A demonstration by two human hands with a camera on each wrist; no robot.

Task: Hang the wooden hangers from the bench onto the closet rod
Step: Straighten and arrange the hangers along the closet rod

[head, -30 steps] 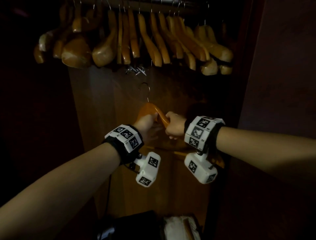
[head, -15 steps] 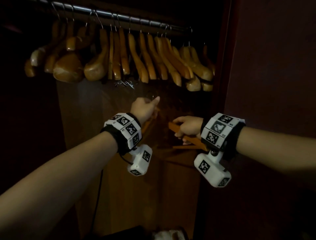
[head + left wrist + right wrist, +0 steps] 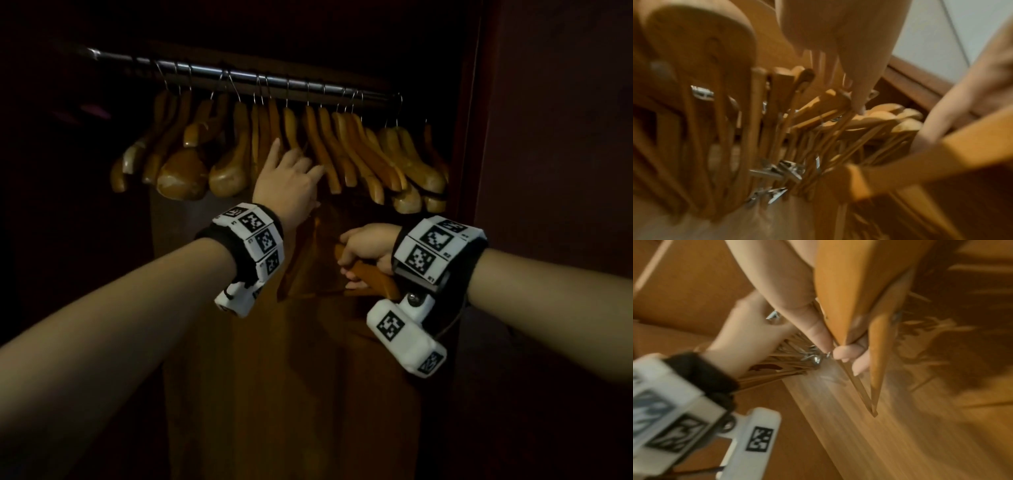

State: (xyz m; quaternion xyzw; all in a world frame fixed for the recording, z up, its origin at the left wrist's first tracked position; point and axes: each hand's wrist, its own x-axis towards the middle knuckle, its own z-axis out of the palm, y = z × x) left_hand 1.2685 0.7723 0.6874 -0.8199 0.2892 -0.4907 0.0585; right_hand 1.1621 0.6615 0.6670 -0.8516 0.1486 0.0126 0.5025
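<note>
Dim closet, rod [image 3: 239,76] crowded with hung hangers [image 3: 329,150]. Left hand [image 3: 289,181] open, fingers spread among them. Right hand [image 3: 368,251] gripping hanger [image 3: 371,279] low, below the row. Risk: hook snagging neighbours, knocking one off if gap too narrow.

No legible text, brand or number is present. The wristbands [image 3: 255,236] and wrist camera housing [image 3: 406,337] carry black-and-white square marker codes; their small adjacent characters cannot be read.
</note>
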